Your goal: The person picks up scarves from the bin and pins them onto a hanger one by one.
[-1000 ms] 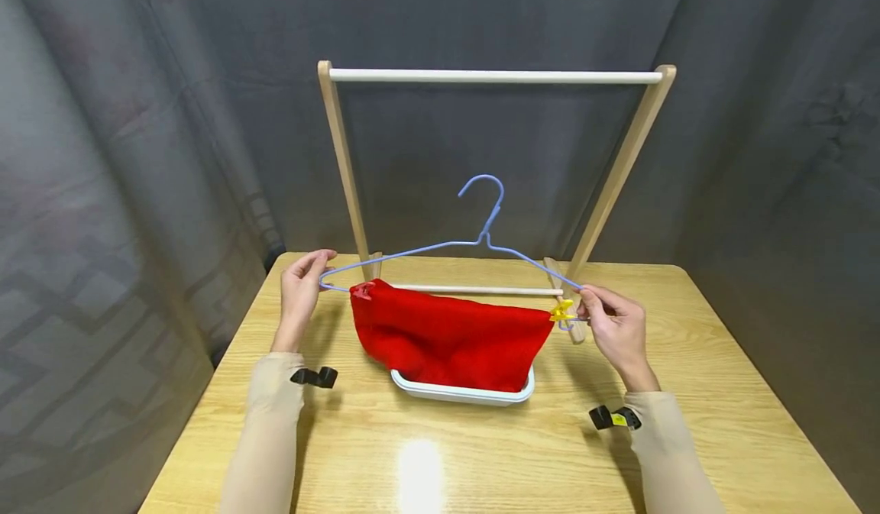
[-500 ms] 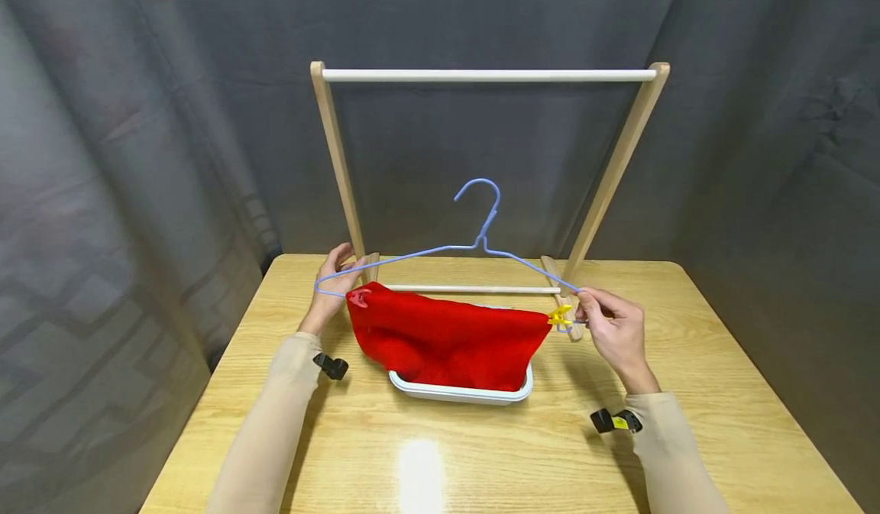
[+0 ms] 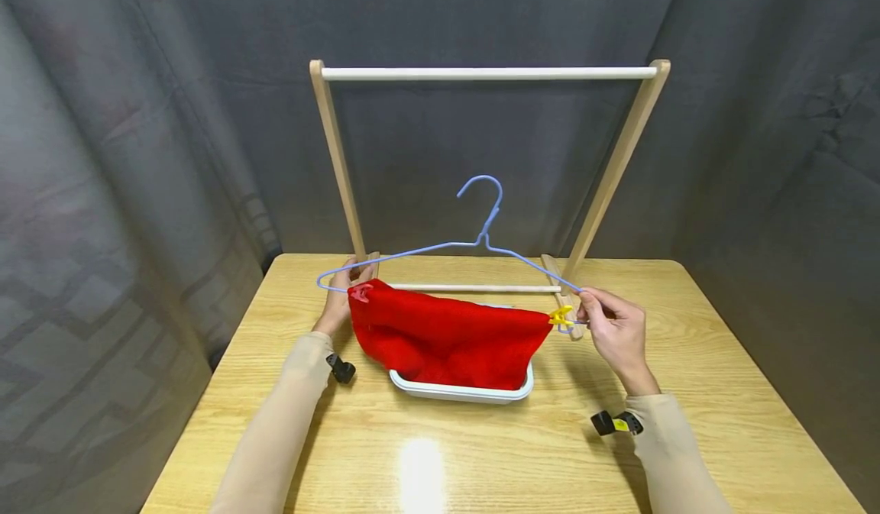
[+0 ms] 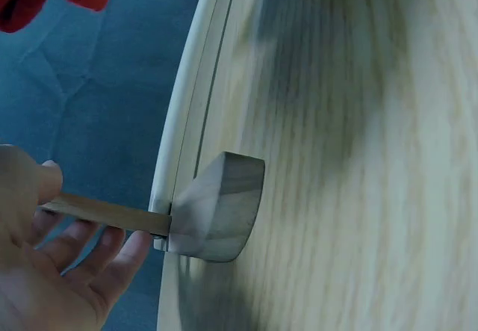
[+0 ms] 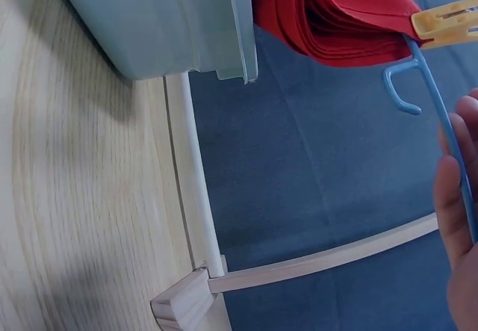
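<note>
My right hand (image 3: 614,328) pinches the right end of a blue wire hanger (image 3: 426,250), with its hook pointing up. A red cloth (image 3: 450,334) hangs folded from the hanger's lower bar. A red clothespin (image 3: 360,292) clips it at the left and a yellow clothespin (image 3: 561,315) at the right. My left hand (image 4: 67,256) is off the hanger, behind its left end, with thumb and fingers around the left post (image 4: 112,212) of a small wooden clothes rack. In the right wrist view the cloth's layered folds (image 5: 336,17) show beside the hanger bar.
The rack's white top rail (image 3: 488,74) runs high across the back, and its lower rail (image 3: 474,289) lies near the tabletop. A pale plastic basin (image 3: 461,393) stands under the cloth on the wooden table (image 3: 481,460). Grey curtains (image 3: 495,10) surround the table.
My left hand has let go of the hanger's left end and moved right and back to the rack's left post. The rack shifted slightly left in view. My right hand stays on the hanger.
</note>
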A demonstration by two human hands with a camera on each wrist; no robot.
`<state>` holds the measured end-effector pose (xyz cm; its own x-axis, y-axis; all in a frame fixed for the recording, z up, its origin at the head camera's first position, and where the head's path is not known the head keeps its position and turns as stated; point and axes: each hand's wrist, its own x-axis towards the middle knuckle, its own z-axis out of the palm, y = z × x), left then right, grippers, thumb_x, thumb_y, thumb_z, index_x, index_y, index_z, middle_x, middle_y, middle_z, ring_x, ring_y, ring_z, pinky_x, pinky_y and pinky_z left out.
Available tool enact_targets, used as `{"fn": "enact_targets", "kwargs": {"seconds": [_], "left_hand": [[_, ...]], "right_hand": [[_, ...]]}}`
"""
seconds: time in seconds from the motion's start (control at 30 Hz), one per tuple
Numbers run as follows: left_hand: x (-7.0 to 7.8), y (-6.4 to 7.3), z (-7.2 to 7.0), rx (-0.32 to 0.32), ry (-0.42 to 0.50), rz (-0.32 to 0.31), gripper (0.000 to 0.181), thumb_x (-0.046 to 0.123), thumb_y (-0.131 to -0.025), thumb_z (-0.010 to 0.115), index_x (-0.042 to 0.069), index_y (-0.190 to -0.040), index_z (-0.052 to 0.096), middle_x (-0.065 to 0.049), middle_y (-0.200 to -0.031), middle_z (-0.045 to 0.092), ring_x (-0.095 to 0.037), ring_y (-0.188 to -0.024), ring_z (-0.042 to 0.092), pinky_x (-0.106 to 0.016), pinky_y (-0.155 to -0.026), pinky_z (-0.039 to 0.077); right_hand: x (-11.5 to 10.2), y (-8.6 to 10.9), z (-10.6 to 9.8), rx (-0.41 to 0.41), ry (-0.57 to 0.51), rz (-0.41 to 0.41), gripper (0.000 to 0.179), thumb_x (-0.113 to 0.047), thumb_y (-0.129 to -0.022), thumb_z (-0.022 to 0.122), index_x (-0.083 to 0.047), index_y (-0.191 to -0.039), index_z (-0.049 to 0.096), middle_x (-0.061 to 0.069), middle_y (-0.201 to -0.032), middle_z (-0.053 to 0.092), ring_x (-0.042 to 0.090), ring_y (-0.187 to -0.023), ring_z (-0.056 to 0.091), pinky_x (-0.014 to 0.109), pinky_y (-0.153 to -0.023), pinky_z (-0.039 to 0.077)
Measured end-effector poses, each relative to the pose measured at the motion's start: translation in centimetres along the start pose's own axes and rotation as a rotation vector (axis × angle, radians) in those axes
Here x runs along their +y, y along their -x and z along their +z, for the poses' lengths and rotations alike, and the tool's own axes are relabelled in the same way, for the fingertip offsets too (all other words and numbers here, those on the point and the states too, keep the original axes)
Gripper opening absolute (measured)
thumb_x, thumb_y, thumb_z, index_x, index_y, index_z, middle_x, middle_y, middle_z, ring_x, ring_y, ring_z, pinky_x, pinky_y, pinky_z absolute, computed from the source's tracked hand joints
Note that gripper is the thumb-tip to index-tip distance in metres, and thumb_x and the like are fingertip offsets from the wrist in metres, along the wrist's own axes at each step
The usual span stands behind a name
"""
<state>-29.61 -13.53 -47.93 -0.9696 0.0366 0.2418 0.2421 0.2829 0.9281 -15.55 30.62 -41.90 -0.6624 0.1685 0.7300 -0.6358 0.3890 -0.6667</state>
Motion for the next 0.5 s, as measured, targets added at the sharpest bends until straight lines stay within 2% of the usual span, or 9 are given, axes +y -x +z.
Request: {"fn": "enact_targets", "kwargs": {"seconds": [0.13,0.2,0.3,0.4,0.5], "left_hand": [[-0.43,0.20,-0.21,-0.004,-0.031,0.072,0.030,0.007,-0.108,0.057,-0.015,-0.129,0.058,-0.039,-0.131,0.065,-0.053,-0.126,0.062,-0.052,-0.111,0.052],[-0.58,0.19,-0.28,-0.008,-0.033,0.086,0.029,0.006,-0.108,0.057,-0.015,-0.128,0.059,-0.039,-0.129,0.066,-0.053,-0.125,0.063,-0.054,-0.109,0.052],[-0.85,0.20,-0.43,-0.003,-0.040,0.099,0.027,0.006,-0.108,0.057,-0.013,-0.126,0.061,-0.037,-0.126,0.068,-0.051,-0.122,0.064,-0.040,-0.103,0.054],[-1.08,0.27,-0.62,0.006,-0.042,0.132,0.025,0.006,-0.107,0.058,-0.012,-0.124,0.063,-0.035,-0.120,0.070,-0.046,-0.115,0.067,-0.024,-0.094,0.051],[-1.07,0.37,-0.88,0.017,-0.056,0.162,0.021,0.005,-0.106,0.059,-0.011,-0.119,0.064,-0.030,-0.107,0.071,-0.040,-0.105,0.067,-0.019,-0.088,0.048]], "right_hand": [[-0.13,0.10,0.23,0.023,-0.016,0.001,0.009,0.021,-0.092,0.065,0.019,-0.093,0.074,0.000,-0.065,0.068,-0.005,-0.058,0.063,0.009,-0.055,0.051],[-0.23,0.13,0.23,0.027,-0.018,0.004,0.009,0.021,-0.092,0.065,0.019,-0.093,0.074,0.001,-0.065,0.068,-0.006,-0.058,0.063,0.009,-0.055,0.051],[-0.40,0.24,0.24,0.024,-0.016,0.005,0.009,0.021,-0.092,0.065,0.019,-0.094,0.074,-0.001,-0.066,0.068,-0.006,-0.058,0.064,0.009,-0.055,0.052],[-0.53,0.29,0.27,0.023,-0.009,0.002,0.010,0.021,-0.092,0.064,0.019,-0.094,0.074,-0.002,-0.066,0.068,-0.007,-0.059,0.064,0.009,-0.055,0.051],[-0.51,0.28,0.30,0.028,0.001,-0.006,0.011,0.022,-0.093,0.064,0.018,-0.094,0.075,0.002,-0.065,0.067,-0.008,-0.059,0.063,0.009,-0.055,0.051]]}}
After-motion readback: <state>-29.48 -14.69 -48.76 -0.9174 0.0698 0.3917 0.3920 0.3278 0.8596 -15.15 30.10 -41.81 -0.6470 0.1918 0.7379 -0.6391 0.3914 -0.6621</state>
